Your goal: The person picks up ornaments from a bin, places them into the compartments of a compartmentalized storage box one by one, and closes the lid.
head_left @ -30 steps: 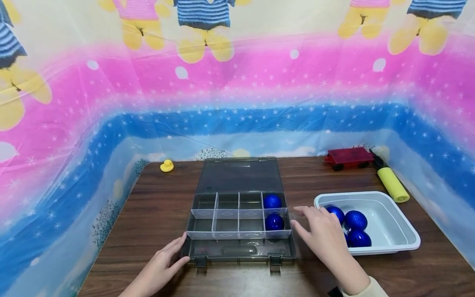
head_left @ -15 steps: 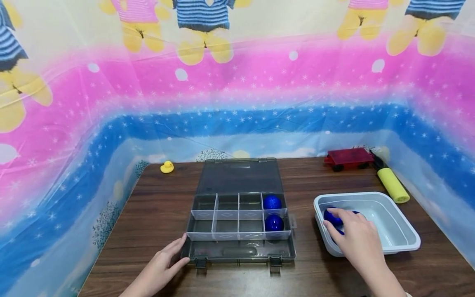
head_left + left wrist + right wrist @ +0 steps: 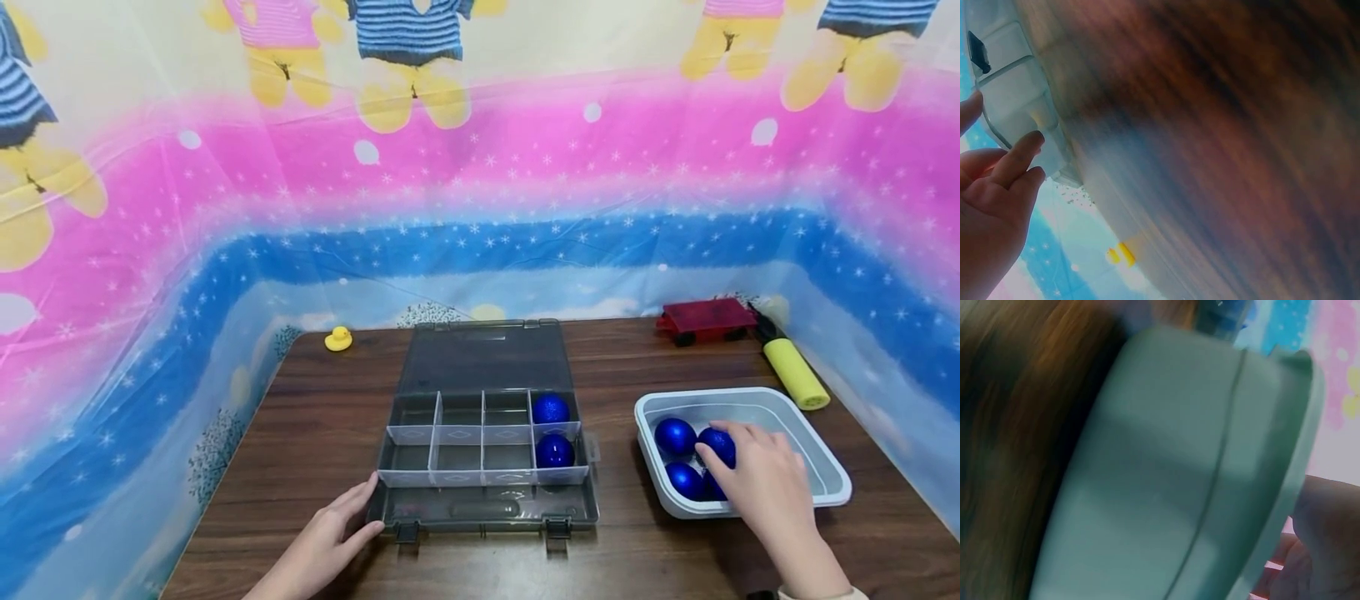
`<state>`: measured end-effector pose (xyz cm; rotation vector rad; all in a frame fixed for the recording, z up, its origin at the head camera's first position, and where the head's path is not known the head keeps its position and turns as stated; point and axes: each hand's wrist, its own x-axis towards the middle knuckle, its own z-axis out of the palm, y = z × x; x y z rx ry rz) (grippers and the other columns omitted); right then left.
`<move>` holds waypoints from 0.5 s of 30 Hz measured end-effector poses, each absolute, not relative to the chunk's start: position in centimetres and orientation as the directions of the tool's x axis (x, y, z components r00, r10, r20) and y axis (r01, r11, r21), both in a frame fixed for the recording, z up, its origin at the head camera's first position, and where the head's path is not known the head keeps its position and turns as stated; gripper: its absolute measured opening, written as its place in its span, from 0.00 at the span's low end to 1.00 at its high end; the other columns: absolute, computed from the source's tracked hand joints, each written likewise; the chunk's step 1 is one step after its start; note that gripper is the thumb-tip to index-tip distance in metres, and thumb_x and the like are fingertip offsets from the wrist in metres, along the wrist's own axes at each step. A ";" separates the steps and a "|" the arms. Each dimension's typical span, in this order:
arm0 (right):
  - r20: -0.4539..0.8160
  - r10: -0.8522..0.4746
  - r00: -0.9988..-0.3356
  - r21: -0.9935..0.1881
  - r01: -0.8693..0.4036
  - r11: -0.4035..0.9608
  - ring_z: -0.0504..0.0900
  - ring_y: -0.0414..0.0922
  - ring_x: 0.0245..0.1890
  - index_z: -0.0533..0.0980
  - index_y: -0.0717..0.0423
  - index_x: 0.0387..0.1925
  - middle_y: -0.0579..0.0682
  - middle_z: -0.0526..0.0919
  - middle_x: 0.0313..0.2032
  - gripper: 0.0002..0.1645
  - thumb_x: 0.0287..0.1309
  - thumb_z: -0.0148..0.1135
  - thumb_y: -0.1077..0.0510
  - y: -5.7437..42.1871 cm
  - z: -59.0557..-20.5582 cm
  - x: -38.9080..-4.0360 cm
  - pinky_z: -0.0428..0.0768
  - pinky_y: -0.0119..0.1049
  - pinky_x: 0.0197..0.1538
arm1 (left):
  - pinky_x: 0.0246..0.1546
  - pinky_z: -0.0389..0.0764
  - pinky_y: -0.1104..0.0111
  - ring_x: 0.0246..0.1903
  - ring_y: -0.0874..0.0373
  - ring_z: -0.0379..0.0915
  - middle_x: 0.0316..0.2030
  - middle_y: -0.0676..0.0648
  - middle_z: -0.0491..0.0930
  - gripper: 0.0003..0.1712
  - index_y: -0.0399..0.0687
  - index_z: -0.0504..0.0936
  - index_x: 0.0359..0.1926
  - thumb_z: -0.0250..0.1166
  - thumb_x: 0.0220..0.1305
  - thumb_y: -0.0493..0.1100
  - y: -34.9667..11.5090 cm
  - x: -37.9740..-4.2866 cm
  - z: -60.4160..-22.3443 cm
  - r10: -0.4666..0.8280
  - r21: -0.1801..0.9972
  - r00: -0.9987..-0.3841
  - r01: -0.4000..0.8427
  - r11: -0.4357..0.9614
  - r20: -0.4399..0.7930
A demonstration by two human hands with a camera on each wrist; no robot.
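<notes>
Gripping a blue ball (image 3: pixel 715 448) between thumb and fingers inside the white tub (image 3: pixel 750 404), the right hand (image 3: pixel 767 479) likely does best with an even pinch, clear of neighbouring balls (image 3: pixel 676 437); the left hand (image 3: pixel 333 529), fingers loosely extended, rests against the divided box (image 3: pixel 427 500).
</notes>
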<state>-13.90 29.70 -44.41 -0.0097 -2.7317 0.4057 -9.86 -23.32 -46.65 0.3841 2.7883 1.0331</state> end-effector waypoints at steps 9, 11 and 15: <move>0.231 0.095 -0.968 -0.254 0.035 0.967 0.70 0.67 0.39 0.76 0.64 0.52 0.72 0.77 0.45 0.35 0.52 0.70 0.42 31.6 -45.5 -15.0 0.68 0.64 0.39 | 0.54 0.71 0.50 0.61 0.39 0.64 0.64 0.31 0.65 0.37 0.35 0.60 0.71 0.62 0.68 0.47 -23.4 -9.8 -46.8 0.288 0.652 -0.957 0.203 0.731 -0.024; 0.209 0.092 -0.974 -0.249 0.038 0.968 0.71 0.67 0.37 0.76 0.64 0.52 0.72 0.78 0.44 0.37 0.52 0.70 0.40 31.9 -45.6 -15.2 0.69 0.62 0.37 | 0.54 0.71 0.50 0.61 0.40 0.64 0.64 0.32 0.65 0.37 0.36 0.60 0.71 0.62 0.68 0.47 -23.3 -9.9 -46.7 0.286 0.653 -0.958 0.200 0.731 -0.027; 0.152 0.091 -0.984 -0.242 0.053 0.969 0.72 0.66 0.36 0.74 0.65 0.54 0.72 0.78 0.43 0.41 0.52 0.68 0.36 32.3 -45.6 -15.6 0.69 0.62 0.37 | 0.55 0.70 0.49 0.62 0.40 0.64 0.64 0.33 0.64 0.37 0.36 0.60 0.71 0.62 0.68 0.48 -23.2 -9.9 -46.7 0.286 0.660 -0.958 0.191 0.726 -0.037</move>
